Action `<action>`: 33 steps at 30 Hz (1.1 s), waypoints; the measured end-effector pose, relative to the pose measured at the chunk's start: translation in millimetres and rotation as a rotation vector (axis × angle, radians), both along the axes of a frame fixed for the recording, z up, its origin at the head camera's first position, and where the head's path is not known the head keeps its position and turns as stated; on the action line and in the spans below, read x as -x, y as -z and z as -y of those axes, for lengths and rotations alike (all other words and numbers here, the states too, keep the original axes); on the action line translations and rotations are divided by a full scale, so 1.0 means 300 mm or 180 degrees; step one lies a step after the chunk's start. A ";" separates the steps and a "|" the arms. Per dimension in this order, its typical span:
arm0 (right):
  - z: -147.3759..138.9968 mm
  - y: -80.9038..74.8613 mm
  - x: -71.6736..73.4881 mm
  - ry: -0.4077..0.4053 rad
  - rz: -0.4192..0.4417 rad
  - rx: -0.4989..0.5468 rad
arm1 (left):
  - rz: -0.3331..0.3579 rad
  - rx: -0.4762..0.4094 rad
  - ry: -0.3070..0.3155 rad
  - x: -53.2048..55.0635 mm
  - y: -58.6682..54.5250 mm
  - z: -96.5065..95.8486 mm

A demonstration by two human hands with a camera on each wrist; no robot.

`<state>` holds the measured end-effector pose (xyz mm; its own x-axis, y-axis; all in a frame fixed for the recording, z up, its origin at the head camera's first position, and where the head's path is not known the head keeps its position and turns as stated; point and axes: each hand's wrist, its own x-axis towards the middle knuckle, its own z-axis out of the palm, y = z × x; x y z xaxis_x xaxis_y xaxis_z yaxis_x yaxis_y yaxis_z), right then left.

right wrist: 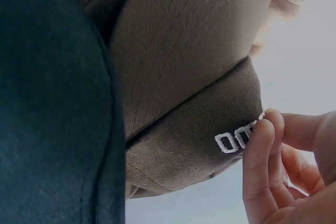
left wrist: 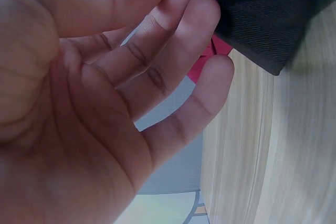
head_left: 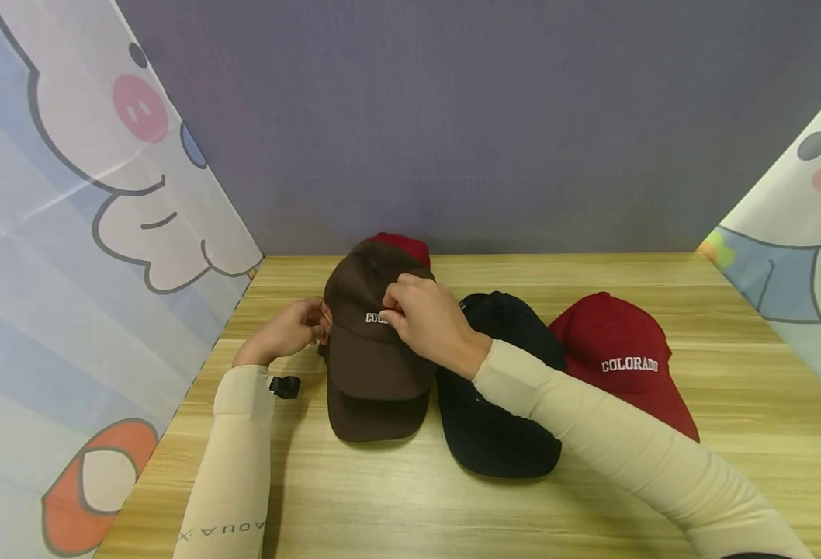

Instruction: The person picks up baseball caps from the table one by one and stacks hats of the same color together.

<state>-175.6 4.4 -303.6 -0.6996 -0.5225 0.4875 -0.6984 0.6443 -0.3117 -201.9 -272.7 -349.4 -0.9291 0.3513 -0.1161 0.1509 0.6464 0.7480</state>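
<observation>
A brown cap (head_left: 380,361) with white lettering lies brim toward me, over a second brown cap (head_left: 375,423) whose brim shows below it. At its left side, my left hand (head_left: 288,330) pinches the cap's edge between thumb and index finger; the other fingers are loosely bent in the left wrist view. My right hand (head_left: 434,318) has thumb and fingertips pinched together at the lettering on the cap's front, covering part of the word. In the right wrist view those fingertips (right wrist: 270,121) meet right at the white letters.
Behind the brown caps a red cap (head_left: 410,247) peeks out. A black cap (head_left: 501,435) lies to the right, partly under my right forearm. Farther right is a red COLORADO cap (head_left: 609,338). A grey panel (head_left: 480,140) stands behind the wooden table (head_left: 396,512).
</observation>
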 end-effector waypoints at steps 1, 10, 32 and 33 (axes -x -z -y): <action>0.001 0.002 0.000 -0.0001 0.0005 -0.0016 | 0.0005 -0.0005 -0.0005 -0.001 -0.001 -0.001; 0.017 0.015 -0.006 -0.0079 0.0017 -0.0096 | 0.0031 0.0023 -0.0033 0.005 0.001 0.004; 0.043 0.028 -0.028 -0.0157 0.0085 -0.0302 | 0.0039 0.0130 -0.0138 0.005 -0.002 0.013; 0.043 0.030 -0.028 -0.0162 0.0094 -0.0318 | 0.0020 0.0137 -0.0121 0.005 -0.001 0.014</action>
